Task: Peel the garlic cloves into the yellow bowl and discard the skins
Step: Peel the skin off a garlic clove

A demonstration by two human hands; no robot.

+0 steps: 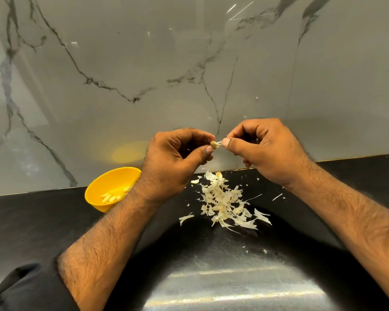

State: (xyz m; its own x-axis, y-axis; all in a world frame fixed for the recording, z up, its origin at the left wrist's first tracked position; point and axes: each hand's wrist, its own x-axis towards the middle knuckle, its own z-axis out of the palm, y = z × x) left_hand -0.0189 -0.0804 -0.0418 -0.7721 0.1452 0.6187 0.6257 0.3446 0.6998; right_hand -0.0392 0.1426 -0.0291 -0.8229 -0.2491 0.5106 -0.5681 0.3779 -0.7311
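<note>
My left hand and my right hand meet above the black counter, both pinching one small garlic piece between thumb and fingertips. Thin skin strands show at the right hand's thumb. A yellow bowl stands on the counter to the left, partly behind my left wrist, with several peeled cloves inside. A heap of papery garlic skins lies on the counter below my hands.
A grey marble backsplash rises right behind the counter. Loose skin scraps are scattered around the heap on the black counter. A dark sleeve shows at the bottom left.
</note>
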